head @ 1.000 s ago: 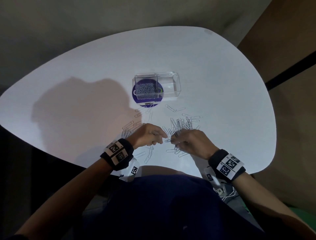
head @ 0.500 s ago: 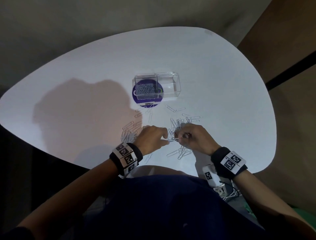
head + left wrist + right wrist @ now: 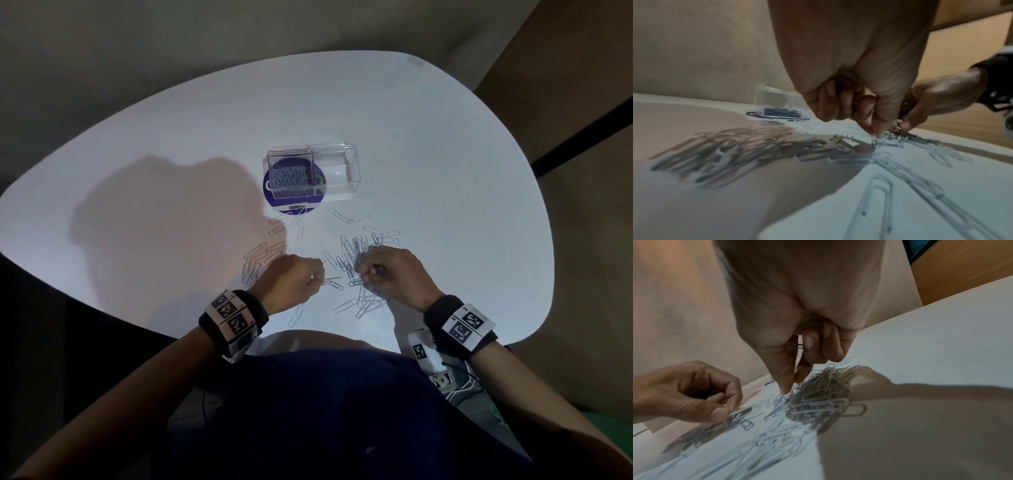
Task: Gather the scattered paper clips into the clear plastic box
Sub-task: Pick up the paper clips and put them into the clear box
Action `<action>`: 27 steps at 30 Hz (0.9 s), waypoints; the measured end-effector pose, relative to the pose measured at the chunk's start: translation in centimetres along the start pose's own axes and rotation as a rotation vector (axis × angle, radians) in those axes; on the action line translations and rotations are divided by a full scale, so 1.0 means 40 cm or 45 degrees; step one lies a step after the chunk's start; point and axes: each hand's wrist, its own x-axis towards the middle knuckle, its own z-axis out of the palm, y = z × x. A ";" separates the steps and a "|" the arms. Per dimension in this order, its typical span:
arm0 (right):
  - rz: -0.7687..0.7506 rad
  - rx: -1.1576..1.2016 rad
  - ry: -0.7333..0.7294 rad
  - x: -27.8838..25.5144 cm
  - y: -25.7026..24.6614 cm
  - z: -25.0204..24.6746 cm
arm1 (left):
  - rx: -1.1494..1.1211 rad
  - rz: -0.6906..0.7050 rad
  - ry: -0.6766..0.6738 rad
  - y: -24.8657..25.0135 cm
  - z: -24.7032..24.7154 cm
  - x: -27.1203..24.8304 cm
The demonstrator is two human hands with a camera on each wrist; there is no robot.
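Note:
The clear plastic box (image 3: 337, 171) stands mid-table, and its left compartment holds a heap of paper clips (image 3: 290, 178). Loose paper clips (image 3: 352, 246) lie scattered between the box and me. My left hand (image 3: 291, 282) pinches a single clip (image 3: 330, 280) just above the table; its fingertips (image 3: 876, 131) meet on the wire. My right hand (image 3: 394, 274) is curled over a tangled pile of clips (image 3: 822, 394), thumb and forefinger tip down at the pile's edge. A clip (image 3: 795, 345) is tucked against its palm under the curled fingers.
A round purple sticker (image 3: 291, 209) lies under the box's left half. More clips lie in shadow left of my left hand (image 3: 255, 262) and near the table's front edge (image 3: 356, 306). The white table (image 3: 479, 205) curves away on the right.
My left hand has drawn back a little to the left, away from the right hand, with a clip pinched. The right hand stays on the pile.

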 end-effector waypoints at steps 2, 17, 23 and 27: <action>-0.001 -0.010 0.040 0.001 -0.011 0.000 | -0.060 -0.013 0.006 -0.006 -0.012 -0.011; -0.239 -0.312 -0.071 0.027 -0.053 0.053 | -0.034 -0.195 0.103 -0.047 -0.023 -0.015; -0.252 -0.474 -0.154 0.026 -0.063 0.085 | 0.149 0.094 -0.085 -0.026 0.013 -0.022; -0.131 -0.454 -0.252 0.035 -0.082 0.088 | 0.279 0.140 -0.146 -0.012 0.033 -0.016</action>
